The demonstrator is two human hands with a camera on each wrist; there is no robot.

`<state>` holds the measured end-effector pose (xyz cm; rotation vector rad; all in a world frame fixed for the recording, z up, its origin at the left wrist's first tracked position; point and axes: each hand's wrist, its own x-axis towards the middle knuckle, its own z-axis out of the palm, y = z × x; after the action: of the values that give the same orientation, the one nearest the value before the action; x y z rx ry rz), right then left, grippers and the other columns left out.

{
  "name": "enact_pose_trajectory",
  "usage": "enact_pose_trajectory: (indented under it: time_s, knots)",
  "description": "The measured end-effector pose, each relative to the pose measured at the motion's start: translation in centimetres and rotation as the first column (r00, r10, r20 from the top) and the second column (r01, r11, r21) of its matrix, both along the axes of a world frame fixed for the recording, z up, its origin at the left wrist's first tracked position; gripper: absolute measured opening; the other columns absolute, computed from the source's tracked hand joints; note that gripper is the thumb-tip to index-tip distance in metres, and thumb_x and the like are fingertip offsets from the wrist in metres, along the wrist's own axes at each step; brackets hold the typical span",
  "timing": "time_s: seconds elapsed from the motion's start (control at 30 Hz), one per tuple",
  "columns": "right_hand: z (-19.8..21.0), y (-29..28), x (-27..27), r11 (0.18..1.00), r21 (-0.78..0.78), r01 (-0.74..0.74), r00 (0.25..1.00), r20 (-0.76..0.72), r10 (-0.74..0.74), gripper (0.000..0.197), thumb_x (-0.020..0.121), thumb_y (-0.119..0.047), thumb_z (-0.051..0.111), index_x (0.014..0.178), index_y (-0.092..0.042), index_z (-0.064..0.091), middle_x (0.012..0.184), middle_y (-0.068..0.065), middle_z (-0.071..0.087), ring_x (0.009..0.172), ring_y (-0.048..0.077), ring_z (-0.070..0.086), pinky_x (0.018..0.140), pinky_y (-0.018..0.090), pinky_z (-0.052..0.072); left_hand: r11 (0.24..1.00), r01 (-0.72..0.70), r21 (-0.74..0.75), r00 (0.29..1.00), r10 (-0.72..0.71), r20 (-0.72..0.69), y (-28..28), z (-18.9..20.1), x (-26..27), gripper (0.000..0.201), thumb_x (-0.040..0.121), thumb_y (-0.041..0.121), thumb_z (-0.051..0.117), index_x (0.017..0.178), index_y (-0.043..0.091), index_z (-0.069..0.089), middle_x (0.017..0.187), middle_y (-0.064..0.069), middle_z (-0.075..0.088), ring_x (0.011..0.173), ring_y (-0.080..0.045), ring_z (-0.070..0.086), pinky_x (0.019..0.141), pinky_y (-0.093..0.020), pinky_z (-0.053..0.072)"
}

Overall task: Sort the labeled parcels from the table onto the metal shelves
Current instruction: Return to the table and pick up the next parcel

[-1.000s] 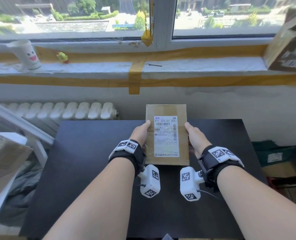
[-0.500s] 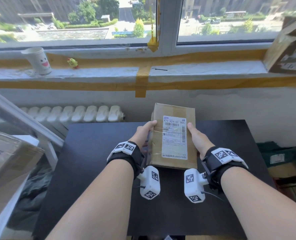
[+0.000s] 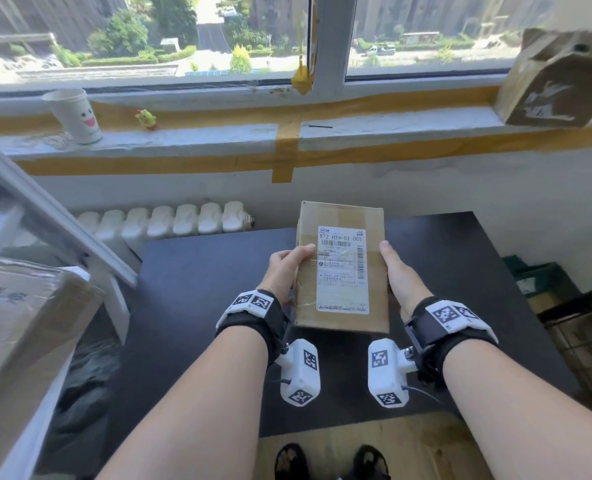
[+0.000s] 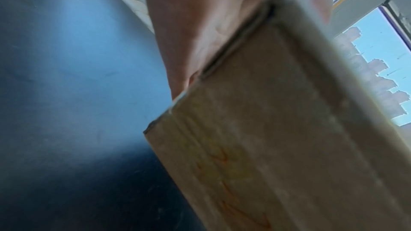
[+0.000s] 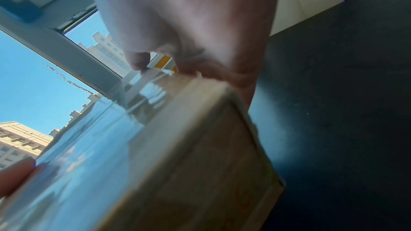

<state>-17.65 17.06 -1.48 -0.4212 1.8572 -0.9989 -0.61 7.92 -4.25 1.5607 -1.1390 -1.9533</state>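
A flat brown cardboard parcel [image 3: 339, 216] with a white shipping label [image 3: 341, 271] hangs in the air above the black table [image 3: 197, 278], label up. My left hand [image 3: 284, 268] grips its left edge, thumb on top. My right hand [image 3: 396, 271] grips its right edge, thumb on the top face. In the left wrist view the parcel [image 4: 278, 129] fills the right half, with my palm [image 4: 200, 24] against its side. The right wrist view shows the parcel [image 5: 177, 164] held under my right hand [image 5: 177, 24]. The white metal shelf frame [image 3: 55, 216] stands at the left.
A larger cardboard box [image 3: 21, 337] sits on the shelf at the left. A white radiator [image 3: 163, 221] runs behind the table. The windowsill carries a paper cup [image 3: 74, 116], a small yellow toy [image 3: 146, 118] and a tilted box [image 3: 557, 77]. Boxes and clutter [image 3: 544, 282] lie right of the table.
Both hands have lifted the parcel off the table and carried it slightly right. My view has pulled back and swung left, so more shelf and my feet show.
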Motion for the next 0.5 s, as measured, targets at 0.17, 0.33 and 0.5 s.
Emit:
enact_pose_trajectory:
  time_s: [0.17,0.33,0.5]
  knots:
    - [0.6,2.1,2.2,0.999,-0.038,0.001,1.000,0.000,-0.001,0.055,0.090,-0.065,0.038,0.111,-0.023,0.066,0.093,-0.006,0.069,0.085,0.008,0.061,0.080,0.033,0.038,0.999,0.011,-0.038,0.998,-0.013,-0.061,2.2,0.9,2.0,0.068,0.077,0.055,0.062,0.129,0.013,0.052,0.108,-0.007,0.069,0.083,-0.017,0.066,0.060,-0.025,0.050]
    - [2.1,5.4,4.0,0.997,-0.074,-0.010,1.000,-0.001,0.010,0.050,0.090,-0.065,0.038,0.098,-0.025,0.067,0.094,-0.003,0.071,0.085,0.013,0.063,0.083,0.035,0.042,0.998,0.037,-0.055,0.995,-0.042,-0.085,5.4,2.4,3.6,0.027,0.094,0.041,0.052,0.099,0.015,0.057,0.084,-0.003,0.065,0.068,-0.014,0.061,0.045,-0.014,0.052]
    - [2.3,10.7,6.5,0.995,-0.094,-0.031,0.999,0.005,0.032,0.050,0.089,-0.066,0.040,0.096,-0.024,0.068,0.092,-0.002,0.072,0.084,0.015,0.065,0.083,0.036,0.046,0.998,0.011,-0.065,0.996,-0.017,-0.093,11.1,2.6,6.1,0.035,0.094,0.043,0.051,0.109,0.012,0.057,0.081,-0.003,0.063,0.061,-0.013,0.061,0.041,-0.013,0.049]
